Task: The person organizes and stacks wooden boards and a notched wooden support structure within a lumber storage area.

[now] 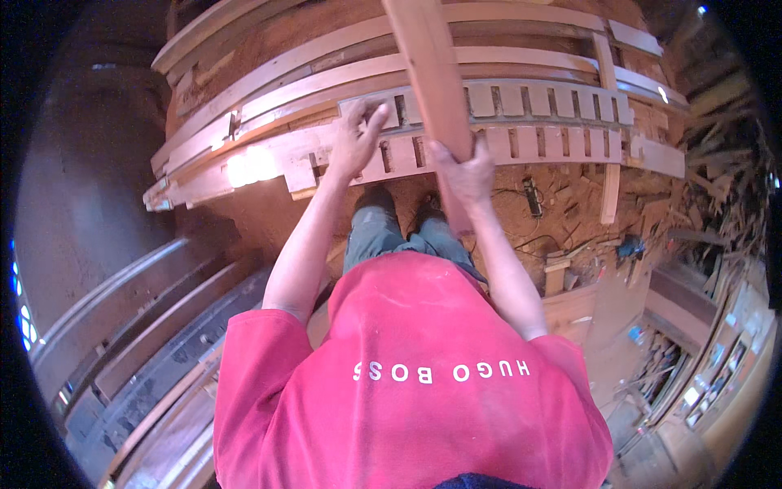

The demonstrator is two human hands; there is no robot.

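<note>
A long reddish-brown wooden plank (pixel 437 77) rises from in front of my body to the top edge of the head view, slightly blurred. My right hand (pixel 468 173) is closed around its lower part, thumb across the face. My left hand (pixel 356 143) is apart from the plank, over the left part of the notched boards, with thumb and fingers spread and nothing in them. Two pale notched boards, a far one (pixel 511 99) and a near one (pixel 528 143), lie side by side under the plank, each with a row of evenly spaced slots.
Long timber strips (pixel 342 88) lie crosswise beyond the notched boards. A short upright piece (pixel 609 194) sticks out toward me at the right. Sawdust and cables cover the floor (pixel 509 208) by my feet. Offcuts (pixel 721 167) pile up at far right; stacked beams (pixel 163 346) lie at left.
</note>
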